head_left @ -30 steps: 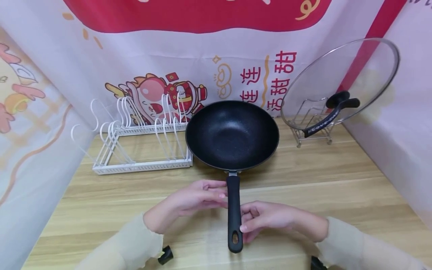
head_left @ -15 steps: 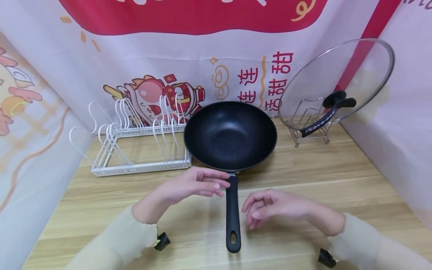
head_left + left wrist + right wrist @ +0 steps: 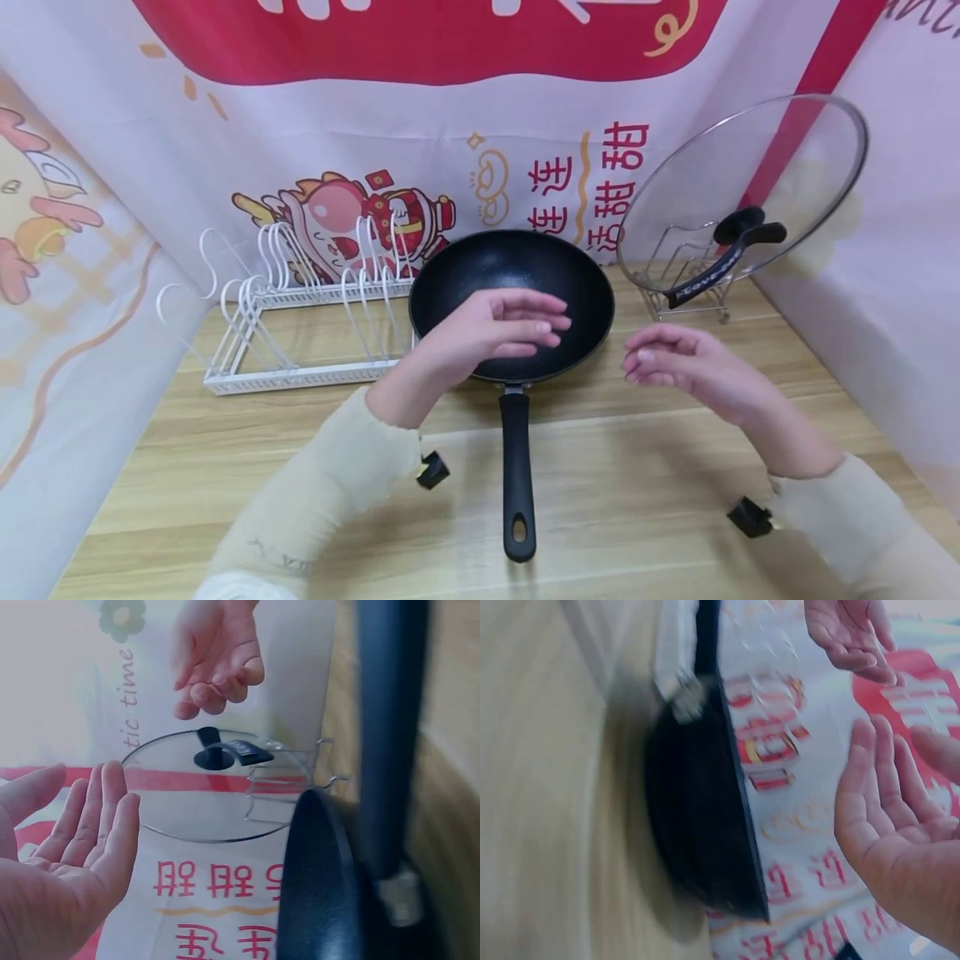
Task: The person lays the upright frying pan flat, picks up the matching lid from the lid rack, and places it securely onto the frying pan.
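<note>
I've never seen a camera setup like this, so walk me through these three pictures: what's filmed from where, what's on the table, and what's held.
No machine here: a person wears three cameras. The head view looks down at both hands; each wrist view looks along one palm. On the light wooden table sits a black non-stick wok with a long black handle. Behind it, a white wire dish rack on the left, and a round glass lid leaning in a metal stand on the right. The left hand hovers over the wok; the right hand floats beside it. Neither has a grip on anything.

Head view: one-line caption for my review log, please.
Both hands, left hand and right hand, hover open and empty over a black wok on a wooden table.
</note>
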The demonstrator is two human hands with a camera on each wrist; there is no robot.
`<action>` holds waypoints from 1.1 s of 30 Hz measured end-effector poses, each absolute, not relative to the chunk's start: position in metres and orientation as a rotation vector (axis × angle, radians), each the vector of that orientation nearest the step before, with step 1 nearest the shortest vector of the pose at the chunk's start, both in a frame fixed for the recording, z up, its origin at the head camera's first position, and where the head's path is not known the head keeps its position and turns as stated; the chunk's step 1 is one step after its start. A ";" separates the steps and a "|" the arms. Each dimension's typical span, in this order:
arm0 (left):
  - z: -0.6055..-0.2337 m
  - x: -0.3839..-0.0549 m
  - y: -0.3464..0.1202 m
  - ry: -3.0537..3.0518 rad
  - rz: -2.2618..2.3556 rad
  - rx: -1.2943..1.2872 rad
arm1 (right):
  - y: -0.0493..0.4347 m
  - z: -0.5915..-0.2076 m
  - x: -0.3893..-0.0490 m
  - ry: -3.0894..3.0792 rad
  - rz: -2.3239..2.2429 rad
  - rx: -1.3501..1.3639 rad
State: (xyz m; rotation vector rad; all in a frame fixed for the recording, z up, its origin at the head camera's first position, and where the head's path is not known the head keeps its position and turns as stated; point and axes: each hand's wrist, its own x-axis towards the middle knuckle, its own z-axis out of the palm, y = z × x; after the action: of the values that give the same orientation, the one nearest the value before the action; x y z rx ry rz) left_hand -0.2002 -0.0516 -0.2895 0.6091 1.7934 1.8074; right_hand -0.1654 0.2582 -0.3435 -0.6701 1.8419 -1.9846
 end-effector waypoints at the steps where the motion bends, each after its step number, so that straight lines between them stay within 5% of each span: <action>1: -0.285 -0.205 -0.046 1.807 1.816 0.602 | 0.263 -0.342 -0.168 1.833 -2.053 -0.644; 14: -0.271 -0.275 0.045 2.327 1.582 0.854 | 0.309 -0.339 -0.215 1.861 -2.999 -0.014; 22: -0.283 -0.298 0.085 2.383 1.390 0.873 | 0.312 -0.347 -0.237 1.920 -3.023 0.521; 33: -0.299 -0.304 0.117 2.372 1.257 0.835 | 0.314 -0.344 -0.239 1.929 -2.750 0.398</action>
State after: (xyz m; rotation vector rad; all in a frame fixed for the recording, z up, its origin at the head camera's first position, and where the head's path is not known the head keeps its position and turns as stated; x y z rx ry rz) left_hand -0.3041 0.1171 -0.2994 0.8348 2.3718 1.2568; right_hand -0.2388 0.3141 -0.3444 0.3977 1.9293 -2.7496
